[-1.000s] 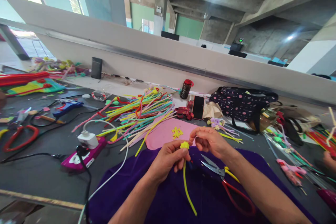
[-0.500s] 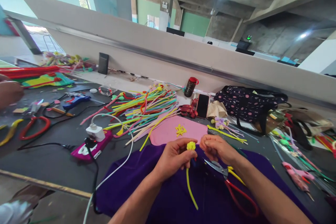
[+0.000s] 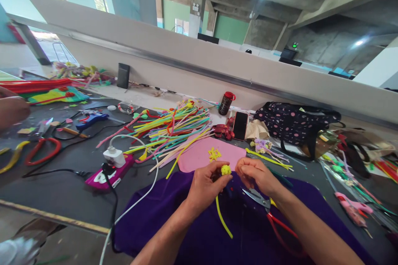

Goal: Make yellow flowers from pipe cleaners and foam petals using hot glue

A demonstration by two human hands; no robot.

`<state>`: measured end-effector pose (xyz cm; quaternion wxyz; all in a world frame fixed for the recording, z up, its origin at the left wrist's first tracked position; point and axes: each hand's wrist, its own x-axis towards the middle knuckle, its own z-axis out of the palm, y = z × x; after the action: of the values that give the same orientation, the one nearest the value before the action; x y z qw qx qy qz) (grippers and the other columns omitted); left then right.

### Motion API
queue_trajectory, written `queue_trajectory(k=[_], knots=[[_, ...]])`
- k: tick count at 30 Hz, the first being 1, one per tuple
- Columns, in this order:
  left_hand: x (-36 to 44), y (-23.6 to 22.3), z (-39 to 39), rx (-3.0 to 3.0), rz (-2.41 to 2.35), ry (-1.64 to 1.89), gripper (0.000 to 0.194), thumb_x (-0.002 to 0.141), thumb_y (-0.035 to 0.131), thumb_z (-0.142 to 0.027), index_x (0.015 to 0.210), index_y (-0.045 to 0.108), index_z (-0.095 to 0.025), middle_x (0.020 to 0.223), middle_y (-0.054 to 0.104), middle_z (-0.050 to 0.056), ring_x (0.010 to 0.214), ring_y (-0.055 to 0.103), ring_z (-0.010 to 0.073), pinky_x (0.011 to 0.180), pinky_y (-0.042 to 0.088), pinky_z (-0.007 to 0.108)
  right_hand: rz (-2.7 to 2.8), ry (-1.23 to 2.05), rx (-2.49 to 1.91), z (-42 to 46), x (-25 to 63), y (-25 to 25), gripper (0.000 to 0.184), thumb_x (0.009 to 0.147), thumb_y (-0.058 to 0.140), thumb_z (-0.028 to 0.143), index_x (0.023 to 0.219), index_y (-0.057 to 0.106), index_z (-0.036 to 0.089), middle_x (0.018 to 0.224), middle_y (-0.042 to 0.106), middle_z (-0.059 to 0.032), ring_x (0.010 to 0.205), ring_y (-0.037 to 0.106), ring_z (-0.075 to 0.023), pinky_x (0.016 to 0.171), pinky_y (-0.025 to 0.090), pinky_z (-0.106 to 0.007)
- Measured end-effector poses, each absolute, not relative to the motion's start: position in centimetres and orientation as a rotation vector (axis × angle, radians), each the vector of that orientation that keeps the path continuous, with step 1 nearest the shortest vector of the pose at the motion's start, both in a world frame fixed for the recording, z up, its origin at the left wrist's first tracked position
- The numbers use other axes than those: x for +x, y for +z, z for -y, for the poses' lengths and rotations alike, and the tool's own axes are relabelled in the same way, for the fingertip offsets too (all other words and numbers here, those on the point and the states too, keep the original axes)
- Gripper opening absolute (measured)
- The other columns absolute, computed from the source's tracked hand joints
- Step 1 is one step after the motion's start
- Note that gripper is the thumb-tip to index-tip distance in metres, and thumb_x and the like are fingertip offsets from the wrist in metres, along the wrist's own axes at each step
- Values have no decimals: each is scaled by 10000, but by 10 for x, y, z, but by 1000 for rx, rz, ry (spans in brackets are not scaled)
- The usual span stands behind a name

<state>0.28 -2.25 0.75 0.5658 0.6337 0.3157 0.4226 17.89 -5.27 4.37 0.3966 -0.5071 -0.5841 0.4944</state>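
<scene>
Between the thumb and fingers of my left hand (image 3: 205, 184) is a small yellow pipe-cleaner flower (image 3: 226, 169), its yellow stem (image 3: 223, 217) hanging down below the hand. My right hand (image 3: 255, 174) is close by on the right, fingers curled and pinched together; whatever may be between its fingertips is too small to make out. Under the right wrist lie scissors (image 3: 257, 198) with red handles, on a dark purple cloth (image 3: 174, 215). Beyond my hands, several yellow star-like pieces (image 3: 214, 154) rest on a pink sheet (image 3: 189, 157).
A heap of coloured pipe cleaners (image 3: 174, 126) lies ahead to the left. Nearer are a magenta power strip (image 3: 121, 172) and its white cable. A phone (image 3: 240, 126), a bottle (image 3: 226, 104) and a patterned bag (image 3: 295, 128) stand behind. Another person's hand (image 3: 12, 109) is at far left; a pink glue gun (image 3: 353, 205) lies right.
The camera view has swung slightly left. My right hand has drawn its fingers together beside the flower, while the left keeps hold and its stem has shifted a little.
</scene>
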Motion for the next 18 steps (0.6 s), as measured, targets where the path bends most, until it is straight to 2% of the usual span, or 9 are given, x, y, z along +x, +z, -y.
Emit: queue_trajectory(k=[2, 5, 9, 13, 18], knots=[[3, 7, 22, 1552, -754, 997, 338, 714, 625, -332, 1006, 628, -162, 625, 572, -6, 517, 505, 99, 501, 402, 211, 1545, 1114, -1294, 54, 176, 51, 202, 826, 452, 258, 658, 517, 165, 486, 478, 45, 384, 394, -69, 377, 285, -179], [3, 7, 22, 1610, -744, 994, 321, 723, 615, -323, 1007, 628, -173, 582, 546, -21, 501, 481, 96, 488, 383, 206, 1667, 920, -1291, 55, 173, 60, 89, 808, 510, 211, 825, 590, 175, 623, 551, 22, 497, 502, -90, 467, 376, -194], [3, 8, 23, 1635, -740, 997, 313, 732, 602, -309, 1017, 629, -182, 610, 560, -15, 507, 474, 95, 486, 373, 204, 1857, 737, -1236, 54, 170, 64, 164, 794, 548, 171, 927, 635, 210, 818, 605, -22, 579, 550, -111, 547, 428, -233], [2, 12, 23, 1624, -729, 976, 316, 729, 600, -310, 1015, 636, -180, 599, 567, -15, 504, 473, 97, 491, 377, 205, 1988, 570, -1182, 51, 170, 65, 135, 788, 560, 153, 873, 653, 201, 800, 623, -40, 699, 560, -149, 624, 429, -260], [2, 15, 23, 1629, -697, 938, 305, 730, 594, -311, 996, 643, -172, 600, 561, -13, 505, 462, 97, 487, 369, 202, 2025, 497, -1224, 50, 170, 65, 116, 774, 543, 114, 784, 631, 189, 712, 594, -17, 641, 538, -132, 611, 416, -253]])
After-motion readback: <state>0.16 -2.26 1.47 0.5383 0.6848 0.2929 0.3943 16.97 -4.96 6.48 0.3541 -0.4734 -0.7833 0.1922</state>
